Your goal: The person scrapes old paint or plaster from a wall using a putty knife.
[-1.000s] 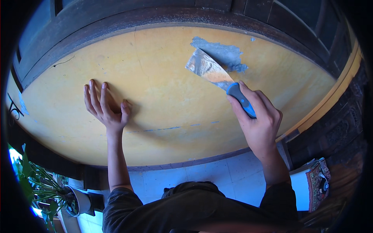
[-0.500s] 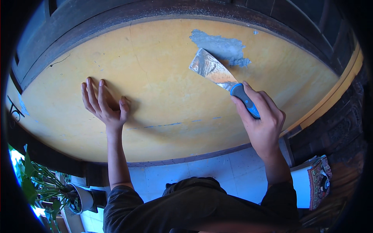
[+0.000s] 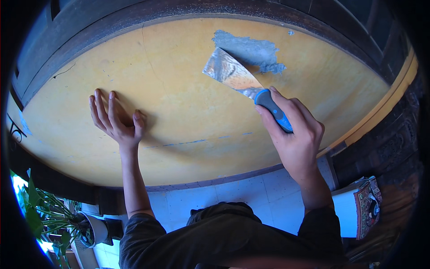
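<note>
Fingers spread, my left hand (image 3: 117,119) rests against the left part of a yellow painted wall (image 3: 188,103). My right hand (image 3: 298,132) is closed around the blue and grey handle of a putty knife (image 3: 235,74). The knife's wide metal blade, smeared with whitish residue, points up and left. Its tip lies just left of and below a ragged grey patch (image 3: 251,50) where the yellow coat is gone. Whether the blade edge touches the wall, I cannot tell.
Dark wooden trim (image 3: 179,10) borders the wall's top. At lower left stands a leafy plant in a white pot (image 3: 96,231). A patterned cloth (image 3: 363,210) hangs over a white surface at right, near dark carved wood (image 3: 389,152). Light floor tiles (image 3: 242,190) lie below.
My right hand has moved the putty knife a little to the left and upward. My left hand keeps its place on the wall. The view has shifted slightly.
</note>
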Available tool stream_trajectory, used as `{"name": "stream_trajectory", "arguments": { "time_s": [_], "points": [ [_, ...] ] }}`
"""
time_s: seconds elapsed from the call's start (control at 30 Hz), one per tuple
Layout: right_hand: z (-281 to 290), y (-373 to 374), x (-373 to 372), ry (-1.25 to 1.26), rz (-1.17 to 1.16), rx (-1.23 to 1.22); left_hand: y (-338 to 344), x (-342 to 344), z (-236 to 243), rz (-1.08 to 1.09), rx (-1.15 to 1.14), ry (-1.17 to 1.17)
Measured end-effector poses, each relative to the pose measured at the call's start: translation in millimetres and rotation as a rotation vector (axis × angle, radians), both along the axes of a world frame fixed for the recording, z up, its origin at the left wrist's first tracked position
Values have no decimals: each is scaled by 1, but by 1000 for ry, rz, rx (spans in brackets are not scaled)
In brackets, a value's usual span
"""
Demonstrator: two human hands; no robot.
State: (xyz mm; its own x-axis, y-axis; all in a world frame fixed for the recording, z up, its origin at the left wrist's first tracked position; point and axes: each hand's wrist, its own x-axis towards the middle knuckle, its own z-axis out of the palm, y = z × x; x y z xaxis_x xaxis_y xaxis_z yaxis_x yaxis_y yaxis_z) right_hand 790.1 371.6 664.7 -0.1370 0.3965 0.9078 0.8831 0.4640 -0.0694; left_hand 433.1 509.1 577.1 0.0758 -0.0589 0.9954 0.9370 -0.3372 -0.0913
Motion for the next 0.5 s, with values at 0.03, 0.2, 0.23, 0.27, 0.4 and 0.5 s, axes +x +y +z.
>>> {"name": "stream_trajectory", "arguments": {
  "time_s": [0.03,0.2,0.23,0.27,0.4,0.5],
  "points": [
    [-5,-1,8,0,-8,-4,0,0,0,1,3,0],
    [-2,0,1,8,-4,3,0,2,2,18,-2,12],
    [1,1,-4,13,2,-2,-2,1,3,28,-4,25],
    [3,1,-6,18,7,-6,-4,2,3,31,-7,26],
    [-13,3,9,11,2,37,-1,2,1,31,6,13],
    [-4,8,-5,12,12,49,1,4,2,20,11,3]
  ]
}}
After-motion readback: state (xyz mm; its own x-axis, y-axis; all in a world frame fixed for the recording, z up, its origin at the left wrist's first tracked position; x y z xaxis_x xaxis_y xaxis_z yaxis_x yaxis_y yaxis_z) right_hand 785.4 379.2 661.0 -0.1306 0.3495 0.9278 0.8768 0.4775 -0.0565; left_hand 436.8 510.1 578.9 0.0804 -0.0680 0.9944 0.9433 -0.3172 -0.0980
